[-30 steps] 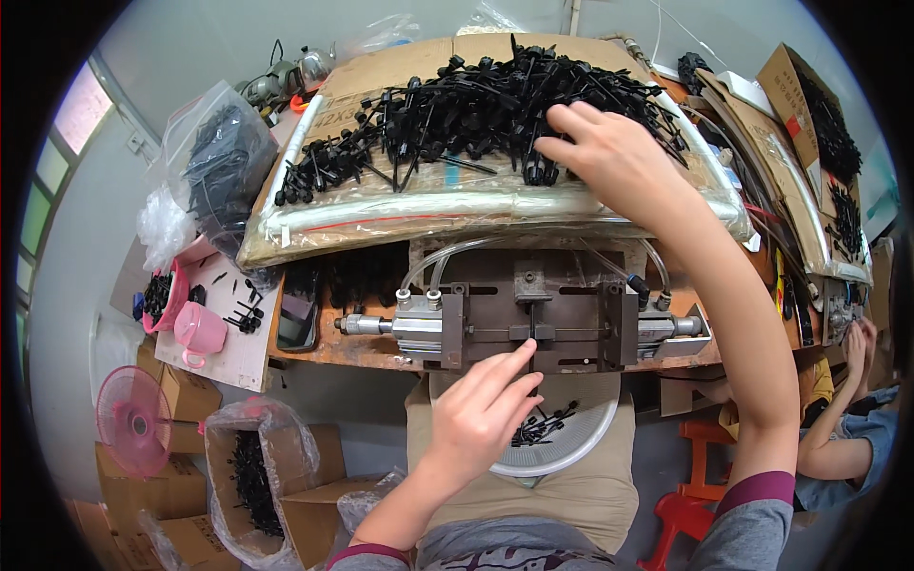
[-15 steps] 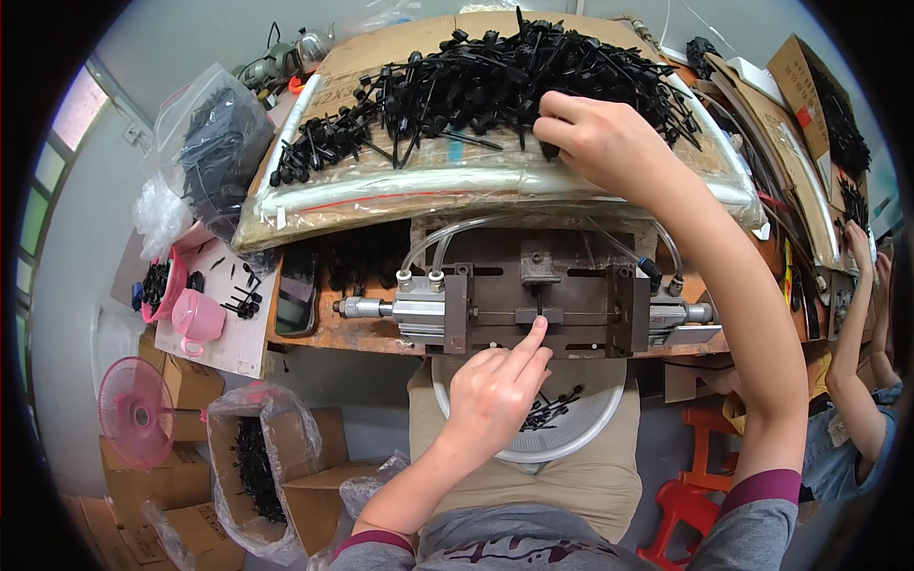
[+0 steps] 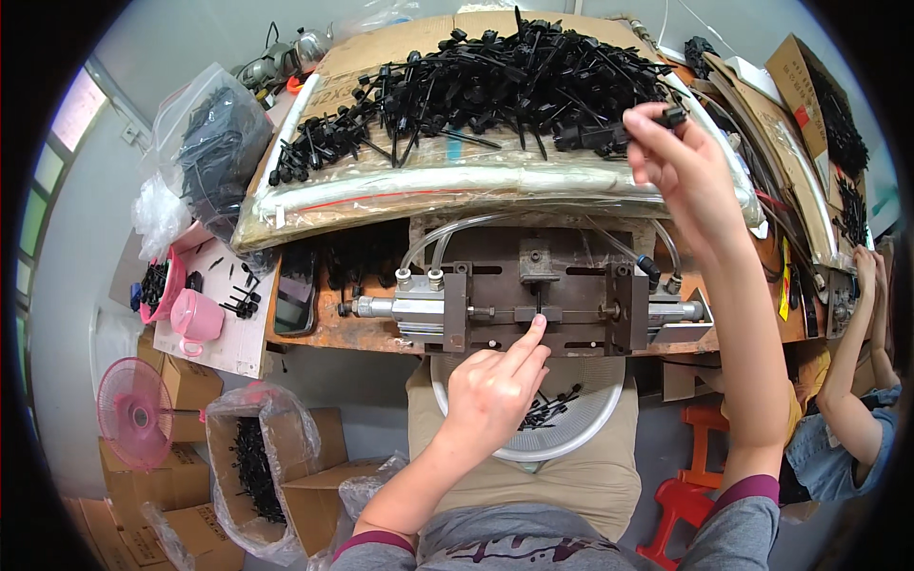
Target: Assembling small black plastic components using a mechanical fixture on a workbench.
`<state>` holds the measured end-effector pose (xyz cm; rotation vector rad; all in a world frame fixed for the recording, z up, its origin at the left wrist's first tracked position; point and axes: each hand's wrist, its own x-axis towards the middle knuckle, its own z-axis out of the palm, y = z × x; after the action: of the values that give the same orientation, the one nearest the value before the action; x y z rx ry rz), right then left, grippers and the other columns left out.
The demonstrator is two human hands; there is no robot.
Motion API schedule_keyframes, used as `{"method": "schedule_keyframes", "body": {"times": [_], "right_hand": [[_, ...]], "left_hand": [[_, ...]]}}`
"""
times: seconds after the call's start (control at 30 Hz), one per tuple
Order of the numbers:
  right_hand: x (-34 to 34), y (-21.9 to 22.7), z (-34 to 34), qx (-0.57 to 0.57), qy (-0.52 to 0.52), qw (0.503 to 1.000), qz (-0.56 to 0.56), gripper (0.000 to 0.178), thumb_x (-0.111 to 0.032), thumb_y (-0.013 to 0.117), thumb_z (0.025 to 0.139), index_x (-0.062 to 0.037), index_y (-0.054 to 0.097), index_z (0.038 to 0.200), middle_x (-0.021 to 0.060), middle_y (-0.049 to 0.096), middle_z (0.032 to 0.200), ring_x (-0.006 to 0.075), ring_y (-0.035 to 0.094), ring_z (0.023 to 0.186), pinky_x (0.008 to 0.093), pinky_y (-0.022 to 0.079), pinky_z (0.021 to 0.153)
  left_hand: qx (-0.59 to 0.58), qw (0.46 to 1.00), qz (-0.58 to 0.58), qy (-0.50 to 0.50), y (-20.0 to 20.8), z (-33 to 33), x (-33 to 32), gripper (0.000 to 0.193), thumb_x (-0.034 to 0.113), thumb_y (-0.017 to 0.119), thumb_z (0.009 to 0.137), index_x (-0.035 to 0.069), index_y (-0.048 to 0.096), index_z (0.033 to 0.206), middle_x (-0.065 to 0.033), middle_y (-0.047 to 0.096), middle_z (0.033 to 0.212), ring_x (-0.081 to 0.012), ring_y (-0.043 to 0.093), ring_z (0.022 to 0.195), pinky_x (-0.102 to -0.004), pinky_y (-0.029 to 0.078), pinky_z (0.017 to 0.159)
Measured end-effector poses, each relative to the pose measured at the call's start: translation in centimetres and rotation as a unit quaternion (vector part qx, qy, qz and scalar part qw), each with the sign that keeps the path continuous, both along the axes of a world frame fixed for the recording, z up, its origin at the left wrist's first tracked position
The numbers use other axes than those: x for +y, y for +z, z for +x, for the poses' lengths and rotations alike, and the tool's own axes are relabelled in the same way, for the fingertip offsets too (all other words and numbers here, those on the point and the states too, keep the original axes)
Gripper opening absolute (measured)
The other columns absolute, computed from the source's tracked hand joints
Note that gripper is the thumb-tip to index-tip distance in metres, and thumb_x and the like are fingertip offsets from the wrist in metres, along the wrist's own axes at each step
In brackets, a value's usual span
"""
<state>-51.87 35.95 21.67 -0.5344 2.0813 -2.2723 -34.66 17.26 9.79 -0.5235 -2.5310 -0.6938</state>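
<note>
My left hand [image 3: 497,392] reaches to the machine in front of me, its index finger stretched out and the others loosely curled. That fingertip presses on the small metal block [image 3: 525,314] at the middle of the clamping fixture [image 3: 562,340], where a thin black stem stands. Above the right part of the tray, my right hand [image 3: 690,171] pinches a black plastic part [image 3: 673,117] between thumb and fingers. Beside it lies a large heap of black stemmed plastic parts [image 3: 495,81] on the cardboard-lined tray [image 3: 381,190].
Air cylinders [image 3: 419,314] with clear hoses flank the fixture. A white basket [image 3: 571,447] with several black parts rests on my lap. At left are a pink mug [image 3: 197,316], a pink fan [image 3: 139,415] and a bagged carton [image 3: 224,476]. A co-worker's arms [image 3: 850,371] show at right.
My right hand has moved right and back toward me from the heap, now lifted with a black part. The fixture's side rods have shifted slightly; my left hand stays on the block.
</note>
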Motion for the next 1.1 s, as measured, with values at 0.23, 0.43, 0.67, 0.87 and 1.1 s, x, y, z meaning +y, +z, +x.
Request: {"method": "schedule_keyframes", "body": {"times": [0.23, 0.43, 0.67, 0.87, 1.1], "right_hand": [[0.0, -2.4, 7.8, -0.212, 0.153, 0.965, -0.032, 0.016, -0.015, 0.069, 0.090, -0.0025, 0.061, 0.096, 0.0005, 0.061, 0.071, 0.0078, 0.058, 0.052, 0.0210, 0.046, 0.043], [0.0, -4.2, 10.4, -0.294, 0.189, 0.934, -0.073, 0.019, -0.011, 0.065, 0.092, 0.0043, 0.062, 0.102, 0.0129, 0.068, 0.084, 0.0150, 0.066, 0.059, 0.0236, 0.055, 0.052], [2.1, -5.8, 11.2, -0.206, 0.058, 0.970, -0.118, 0.018, -0.008, 0.059, 0.095, 0.0051, 0.062, 0.106, 0.0169, 0.069, 0.097, 0.0158, 0.068, 0.072, 0.0246, 0.056, 0.062], [2.2, -5.4, 13.2, -0.145, 0.019, 0.981, -0.123, 0.020, -0.005, 0.058, 0.094, 0.0047, 0.061, 0.111, 0.0166, 0.069, 0.100, 0.0125, 0.063, 0.070, 0.0231, 0.049, 0.061], [1.6, -6.2, 14.3, 0.021, -0.069, 0.997, 0.042, 0.016, 0.000, 0.056, 0.094, 0.0067, 0.065, 0.106, 0.0173, 0.066, 0.108, 0.0151, 0.066, 0.077, 0.0248, 0.053, 0.068]], "left_hand": [[-0.085, 0.929, 0.357, -0.038, 3.7, 1.4, 0.2, 0.049, 0.003, 0.084, 0.069, -0.001, 0.066, 0.114, -0.0171, 0.064, 0.117, -0.0181, 0.069, 0.081, -0.0295, 0.060, 0.070], [0.023, 0.957, 0.268, -0.104, 4.1, 2.5, -0.5, 0.035, 0.000, 0.084, 0.066, -0.001, 0.071, 0.100, -0.0137, 0.071, 0.092, -0.0226, 0.070, 0.081, -0.0286, 0.058, 0.065], [-0.022, 0.992, 0.120, -0.027, 2.6, 2.3, -0.4, 0.029, 0.006, 0.082, 0.066, 0.003, 0.072, 0.093, -0.0116, 0.069, 0.107, -0.0204, 0.067, 0.080, -0.0288, 0.056, 0.066], [0.030, 0.999, -0.038, -0.008, 0.0, 0.7, 0.3, 0.024, 0.009, 0.077, 0.068, 0.003, 0.070, 0.090, -0.0100, 0.067, 0.119, -0.0186, 0.067, 0.076, -0.0294, 0.053, 0.069], [-0.005, 0.999, -0.048, -0.006, 0.6, -0.1, 0.2, 0.023, 0.010, 0.078, 0.068, 0.004, 0.071, 0.089, -0.0097, 0.068, 0.118, -0.0171, 0.066, 0.068, -0.0273, 0.051, 0.062]]}}
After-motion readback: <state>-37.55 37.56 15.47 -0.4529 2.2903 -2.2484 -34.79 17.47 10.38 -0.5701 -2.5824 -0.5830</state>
